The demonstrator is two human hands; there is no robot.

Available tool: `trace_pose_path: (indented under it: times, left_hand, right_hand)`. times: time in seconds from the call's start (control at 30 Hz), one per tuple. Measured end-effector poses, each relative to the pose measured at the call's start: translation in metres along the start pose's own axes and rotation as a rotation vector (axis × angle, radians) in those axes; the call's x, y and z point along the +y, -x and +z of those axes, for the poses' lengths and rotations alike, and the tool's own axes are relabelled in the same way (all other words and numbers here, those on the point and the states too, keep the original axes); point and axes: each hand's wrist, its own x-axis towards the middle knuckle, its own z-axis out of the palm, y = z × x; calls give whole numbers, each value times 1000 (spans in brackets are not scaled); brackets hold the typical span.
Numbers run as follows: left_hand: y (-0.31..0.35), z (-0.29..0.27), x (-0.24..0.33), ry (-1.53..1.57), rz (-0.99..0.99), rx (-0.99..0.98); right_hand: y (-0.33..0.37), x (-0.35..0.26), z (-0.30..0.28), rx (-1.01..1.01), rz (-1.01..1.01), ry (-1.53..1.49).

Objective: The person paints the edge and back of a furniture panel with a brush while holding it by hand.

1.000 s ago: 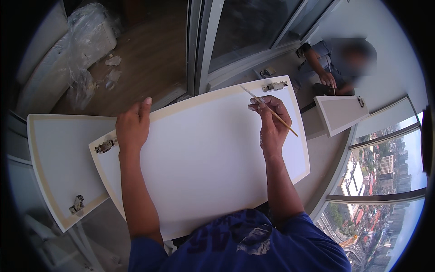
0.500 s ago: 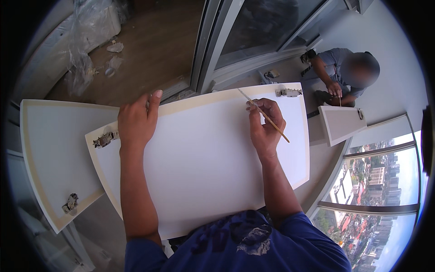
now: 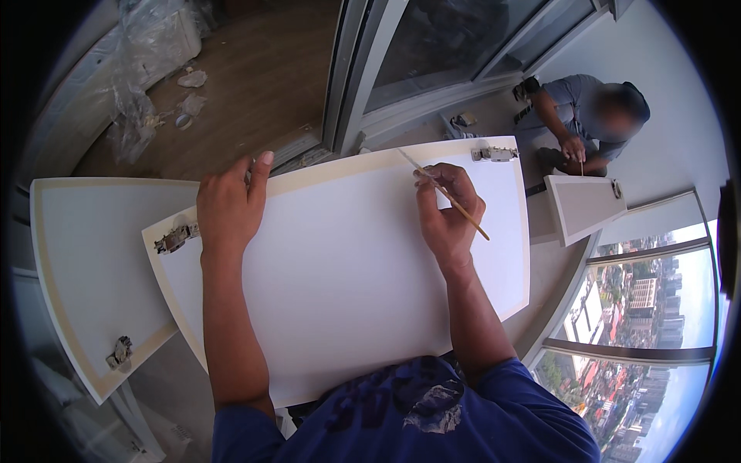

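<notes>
A white cabinet door (image 3: 347, 293) lies across my lap, with cream tape-like strips along its edges and metal hinges (image 3: 495, 154) at its two far corners. My left hand (image 3: 231, 201) holds its far edge near the left hinge (image 3: 176, 238), fingers bent over the rim. In my right hand (image 3: 451, 204) is a thin paintbrush (image 3: 465, 213), pinched between thumb and fingers. The brush slants up and left, its whitish tip at the strip along the far edge; whether it touches cannot be made out.
A second white door (image 3: 108, 262) with a hinge lies at left, partly under mine. At upper right a person (image 3: 594, 116) works on a small white panel (image 3: 587, 204). Sliding door frames (image 3: 355, 85) stand ahead, plastic sheeting (image 3: 135, 108) far left, windows (image 3: 641, 301) at right.
My right hand and the brush tip have shifted slightly left along the door's far edge. The left hand keeps its hold, and the whole view has tilted a little.
</notes>
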Motion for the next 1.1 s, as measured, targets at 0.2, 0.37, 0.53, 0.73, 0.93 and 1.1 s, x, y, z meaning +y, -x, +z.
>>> trace_pose_path:
  times: [0.2, 0.37, 0.53, 0.73, 0.93, 1.1]
  left_hand:
    - [-1, 1, 0, -11, -16, -26]
    - [0, -1, 1, -6, -29, -29]
    - [0, 1, 3, 3, -18, -6]
    - [-1, -1, 2, -6, -27, -28]
    - [0, 1, -2, -9, 3, 2]
    - [0, 0, 2, -5, -2, 2]
  right_hand:
    - [-2, 4, -4, 38, -15, 105]
    - [-2, 2, -5, 47, -19, 132]
    - [1, -6, 3, 12, -33, 118]
    - [0, -8, 6, 4, -75, 143]
    - [-6, 1, -6, 61, -56, 192]
    - [-4, 0, -2, 48, -62, 200]
